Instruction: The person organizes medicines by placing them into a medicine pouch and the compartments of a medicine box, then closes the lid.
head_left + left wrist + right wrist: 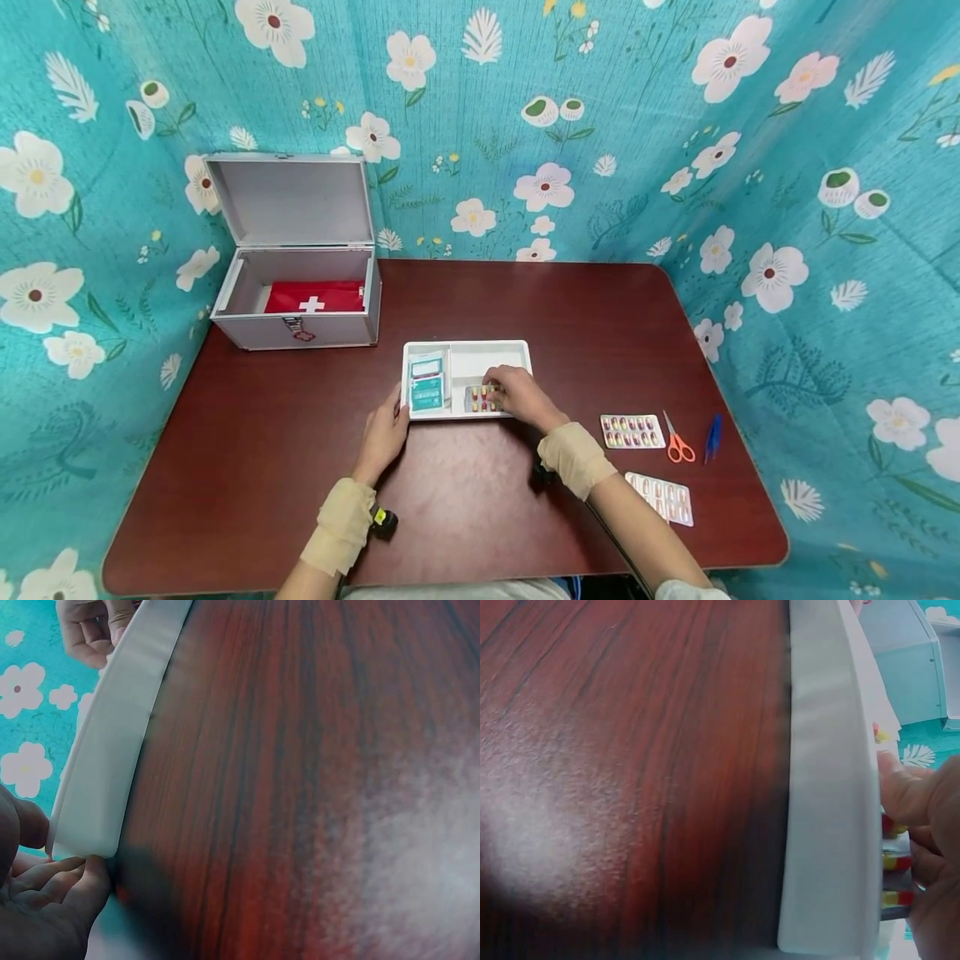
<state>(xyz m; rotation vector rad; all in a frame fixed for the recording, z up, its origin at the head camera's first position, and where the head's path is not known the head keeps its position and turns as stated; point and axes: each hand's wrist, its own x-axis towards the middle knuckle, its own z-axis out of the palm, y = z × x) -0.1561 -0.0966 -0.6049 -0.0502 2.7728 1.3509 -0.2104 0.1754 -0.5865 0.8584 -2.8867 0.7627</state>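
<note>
A white divided tray (487,357) lies on the table, its compartments seen from above in the head view. My left hand (384,437) grips the tray's near left corner; in the left wrist view, the thumb is at the rim and the fingertips (91,876) are low against the end wall. Over the larger right compartment, my right hand (528,400) holds a blister pack of red-and-yellow capsules (476,401), partly hidden under the fingers. Capsules (897,862) also show beside the thumb in the right wrist view. Teal-and-white packets (427,393) fill the narrower left compartment.
At the back left stands an open silver case (330,331) with a red pouch (330,293) marked with a white cross. To the right lie a capsule blister pack (632,432), another blister pack (675,503) near the right forearm, orange-handled scissors (679,448) and blue tweezers (713,437).
</note>
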